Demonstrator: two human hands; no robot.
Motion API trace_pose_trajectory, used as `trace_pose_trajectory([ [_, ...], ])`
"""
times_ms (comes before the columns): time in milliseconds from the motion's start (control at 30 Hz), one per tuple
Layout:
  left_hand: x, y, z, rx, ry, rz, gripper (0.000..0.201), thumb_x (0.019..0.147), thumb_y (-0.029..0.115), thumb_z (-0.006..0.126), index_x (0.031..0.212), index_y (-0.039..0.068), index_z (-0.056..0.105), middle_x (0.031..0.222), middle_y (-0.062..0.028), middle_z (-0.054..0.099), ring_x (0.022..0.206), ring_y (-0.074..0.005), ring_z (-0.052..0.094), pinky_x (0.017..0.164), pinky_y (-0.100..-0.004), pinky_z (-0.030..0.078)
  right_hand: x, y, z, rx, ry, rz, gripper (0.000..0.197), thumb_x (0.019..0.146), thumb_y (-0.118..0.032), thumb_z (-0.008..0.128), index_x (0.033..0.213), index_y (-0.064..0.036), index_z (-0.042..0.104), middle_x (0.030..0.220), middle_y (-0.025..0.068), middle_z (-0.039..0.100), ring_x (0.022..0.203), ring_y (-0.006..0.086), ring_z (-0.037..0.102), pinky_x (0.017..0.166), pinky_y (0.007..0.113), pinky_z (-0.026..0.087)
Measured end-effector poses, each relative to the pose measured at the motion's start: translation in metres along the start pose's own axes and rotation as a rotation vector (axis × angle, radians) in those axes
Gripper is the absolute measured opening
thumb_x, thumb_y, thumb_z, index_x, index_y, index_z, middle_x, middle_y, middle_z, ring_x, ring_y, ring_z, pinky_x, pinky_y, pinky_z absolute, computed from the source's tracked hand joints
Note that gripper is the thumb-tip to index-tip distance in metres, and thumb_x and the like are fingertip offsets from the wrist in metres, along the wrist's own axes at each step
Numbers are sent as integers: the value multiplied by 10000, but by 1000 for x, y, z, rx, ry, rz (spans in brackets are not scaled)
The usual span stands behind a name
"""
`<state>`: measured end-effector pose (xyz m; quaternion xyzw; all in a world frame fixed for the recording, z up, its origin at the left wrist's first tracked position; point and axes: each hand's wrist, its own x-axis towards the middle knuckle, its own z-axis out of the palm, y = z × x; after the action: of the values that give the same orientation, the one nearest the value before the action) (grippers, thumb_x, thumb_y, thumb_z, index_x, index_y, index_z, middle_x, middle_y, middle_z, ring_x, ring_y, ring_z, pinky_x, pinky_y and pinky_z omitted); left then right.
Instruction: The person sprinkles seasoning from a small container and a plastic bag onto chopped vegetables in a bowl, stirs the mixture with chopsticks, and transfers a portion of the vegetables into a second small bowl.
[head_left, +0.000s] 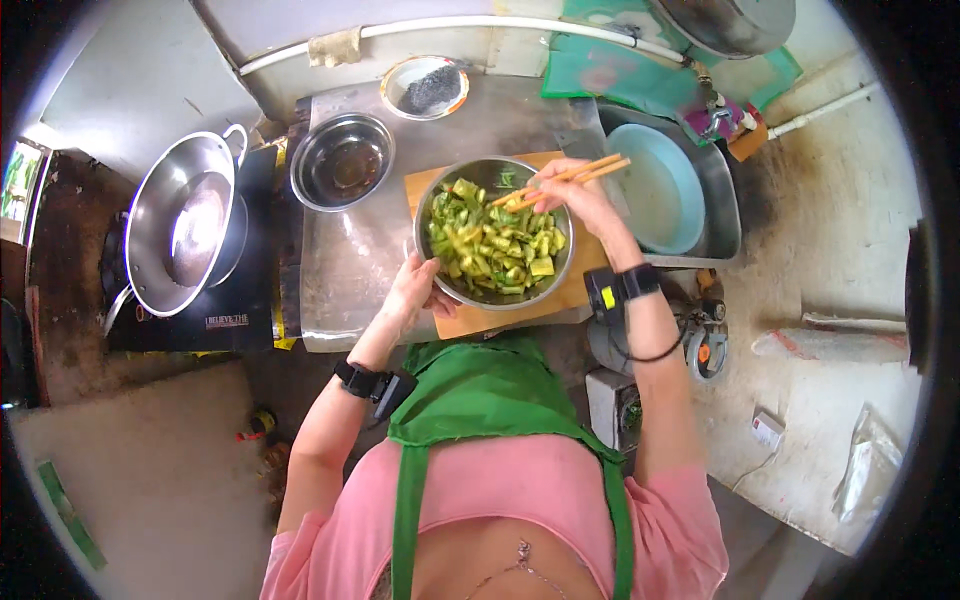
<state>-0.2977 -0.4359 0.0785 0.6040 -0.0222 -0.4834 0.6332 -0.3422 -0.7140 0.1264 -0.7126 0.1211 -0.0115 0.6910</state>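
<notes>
Left hand [415, 288] is half-curling at the near-left edge of a metal bowl [503, 166], thumb pressing at the rim, other fingers bending along the outer wall; it's gripping the bowl. Right hand [572, 188] is closing around a pair of wooden chopsticks [604, 165], fingers wrapping them above the bowl's far-right rim; butt ends are sticking out to the right, tips are reaching down into the chopped green vegetables [500, 245]. Vegetables are filling a good part of the bowl, pieces lying loose. Bowl is sitting on a wooden cutting board [490, 320], board is resting on a metal counter [345, 250]. Both wrists are wearing black bands. Person is wearing a green apron [490, 390] over a pink top. Going left: a second, darker-looking metal bowl [318, 150] is standing apart from the board; farther left a large shiny wok [185, 225] is sitting over a black hob [240, 300]. At the back, a white dish [396, 82] with an orange-patterned rim is holding a dark grey mass; can't tell what. Going right: a light blue basin [690, 195] is sitting in a metal sink [722, 210], and a tap [717, 122] is hanging near its far edge.
</notes>
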Motion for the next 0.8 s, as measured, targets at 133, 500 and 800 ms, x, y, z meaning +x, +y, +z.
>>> trace_pose_trajectory([
  [133, -6, 2, 2, -83, 8, 28, 255, 931, 188, 330, 1103, 5, 378, 678, -168, 596, 440, -233, 587, 373, -293, 489, -37, -24, 19, -281, -57, -156, 68, 814, -56, 583, 829, 6, 607, 731, 74, 638, 611, 113, 604, 558, 232, 496],
  [500, -1, 1, 3, -8, 39, -11, 254, 937, 189, 316, 1101, 3, 374, 668, -170, 598, 426, -226, 580, 351, -291, 472, 31, -57, 44, -404, -219, -253, 120, 817, -117, 613, 844, -3, 637, 765, 62, 636, 652, 111, 609, 586, 232, 495],
  [800, 0, 0, 4, 5, 52, 16, 332, 893, 107, 251, 1198, 4, 331, 671, -192, 607, 423, -225, 586, 352, -281, 505, -25, -41, 14, -474, -173, -103, 60, 810, -78, 605, 789, -24, 619, 652, 21, 608, 608, 92, 597, 548, 231, 469],
])
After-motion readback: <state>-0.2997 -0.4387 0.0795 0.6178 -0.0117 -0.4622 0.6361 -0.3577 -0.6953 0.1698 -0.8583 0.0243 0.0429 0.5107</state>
